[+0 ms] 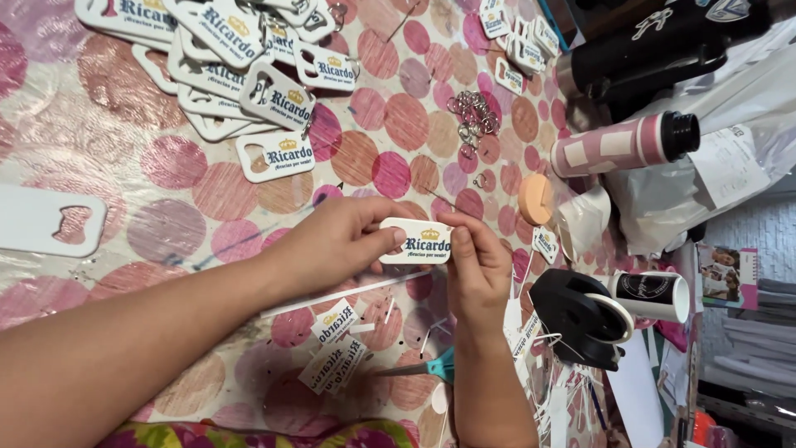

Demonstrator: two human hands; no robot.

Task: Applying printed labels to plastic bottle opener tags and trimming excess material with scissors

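Hands — left hand (pixel 332 241) and right hand (pixel 477 265) — pinch a white rounded label (pixel 417 241) above the spotted tablecloth (pixel 166 207).

Both forearms bare; left hand (pixel 332 241) and right hand (pixel 477 270) apparently ringless.

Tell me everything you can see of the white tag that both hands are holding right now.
The small white rounded-rectangle tag looks like flat, glossy plastic, with dark blue lettering and a small gold crown emblem on its upper face. It is held level, face up, just above the table covered in a pink and orange dotted cloth, near the middle of the view. The left hand pinches its left end; the right hand presses thumb and fingers on its right end. Both ends are hidden, so any cut-out cannot be seen.
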